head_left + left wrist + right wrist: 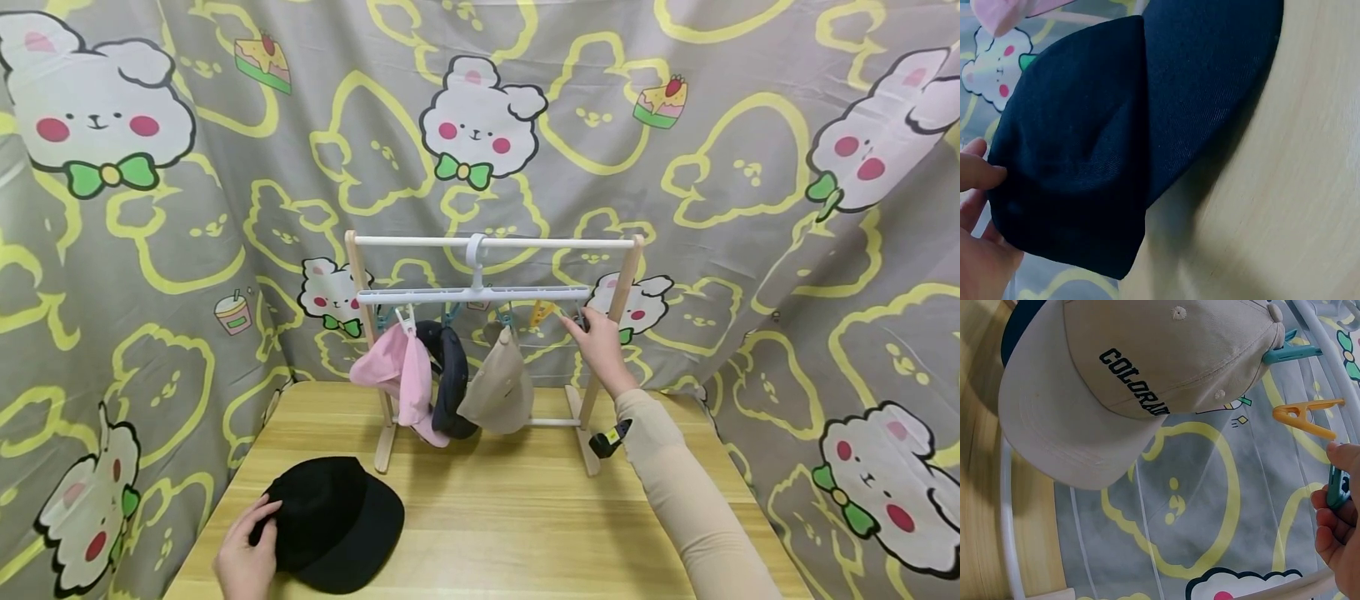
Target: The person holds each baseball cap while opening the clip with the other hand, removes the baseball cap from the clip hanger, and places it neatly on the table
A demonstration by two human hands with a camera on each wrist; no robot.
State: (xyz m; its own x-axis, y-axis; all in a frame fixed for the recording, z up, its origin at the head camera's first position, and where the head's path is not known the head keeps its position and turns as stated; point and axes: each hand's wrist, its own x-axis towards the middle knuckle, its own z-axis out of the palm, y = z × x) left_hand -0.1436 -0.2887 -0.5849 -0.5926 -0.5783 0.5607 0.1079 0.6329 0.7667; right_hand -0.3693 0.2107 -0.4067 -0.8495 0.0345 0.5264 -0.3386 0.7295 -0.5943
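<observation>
Grey rabbit-print curtain [525, 200] around wooden table [510, 517]

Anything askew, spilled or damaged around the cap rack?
Nothing stands out; no visible spill or damage. The pink cloth cap, dark navy cap and beige cloth cap hang from the roughly level, pale plastic hanger; the left hand holds the black cloth cap.

On the wooden table [480, 533], a black brimmed cap [330, 521] lies before the left end of a wooden rack [570, 244], whose white plastic hanger [540, 294] holds, left to right, a pink cloth cap [412, 379], dark-blue cap [452, 379] and beige cloth cap [498, 387].
</observation>
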